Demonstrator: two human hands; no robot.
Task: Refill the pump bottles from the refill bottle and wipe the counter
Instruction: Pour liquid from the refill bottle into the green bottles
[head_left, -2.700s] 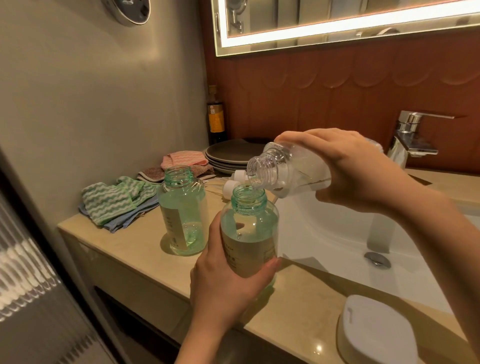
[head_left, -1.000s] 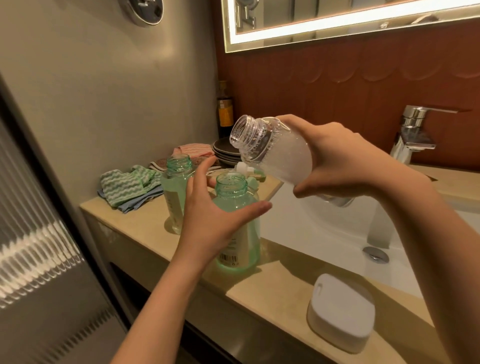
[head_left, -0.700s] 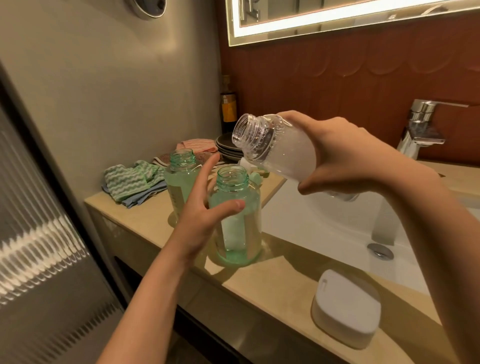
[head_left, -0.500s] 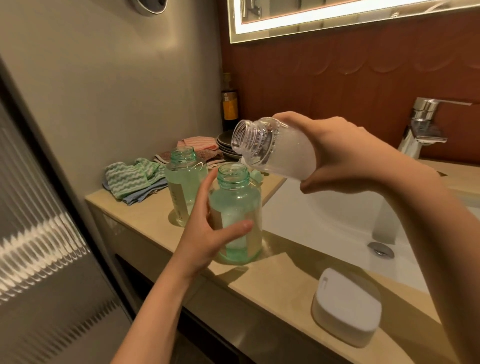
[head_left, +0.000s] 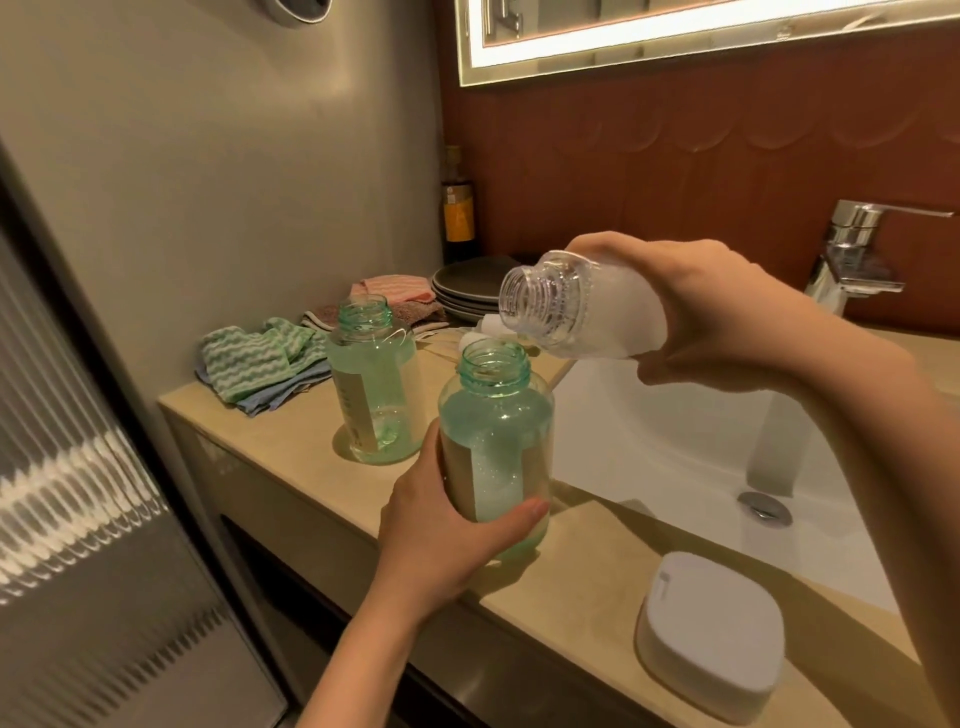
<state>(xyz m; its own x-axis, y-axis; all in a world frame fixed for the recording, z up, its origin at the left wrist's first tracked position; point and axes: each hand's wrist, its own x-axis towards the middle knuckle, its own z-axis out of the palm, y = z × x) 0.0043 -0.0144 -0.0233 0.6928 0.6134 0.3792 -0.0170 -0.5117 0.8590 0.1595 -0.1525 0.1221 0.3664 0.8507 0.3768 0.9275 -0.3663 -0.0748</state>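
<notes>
A clear green-tinted plastic bottle, with an open threaded neck and a beige label, is held upright at the front of the beige stone counter. It is gripped round its lower half by the left hand, and pale liquid is seen inside. A second bottle of the same kind is stood uncapped on the counter behind it, to the left. A clear plastic refill bottle, uncapped, is held tilted in the right hand, its mouth just above and right of the nearer bottle's neck.
</notes>
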